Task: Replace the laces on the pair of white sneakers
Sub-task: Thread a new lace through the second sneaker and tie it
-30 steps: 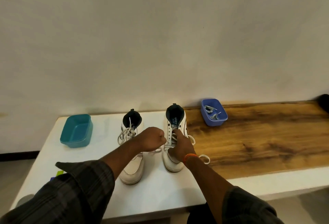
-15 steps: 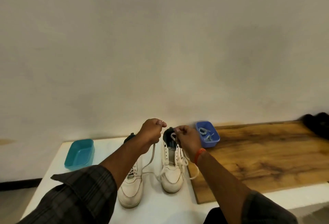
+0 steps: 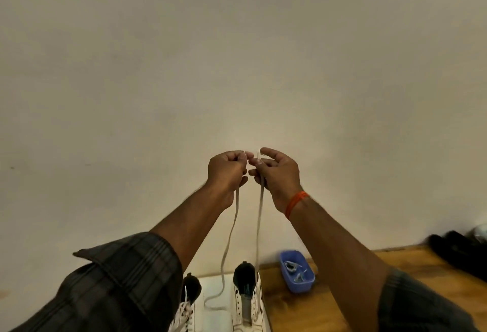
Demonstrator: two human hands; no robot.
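Note:
Two white sneakers stand on the white table at the bottom edge. The right sneaker has open eyelets with almost no lace across them. The left sneaker, partly hidden by my sleeve, is still laced. A white lace hangs in two strands from my raised hands down to the right sneaker. My left hand is shut on one end. My right hand pinches the other end between its fingers. Both hands are held high, close together, in front of the wall.
A small blue tub with grey laces in it sits on the wooden board to the right of the sneakers. A dark object lies at the far right of the board. The plain wall fills the upper view.
Both hands rose from the right sneaker to well above it, drawing the lace up out of the eyelets. The view tilted up, so the teal tub at left is out of frame.

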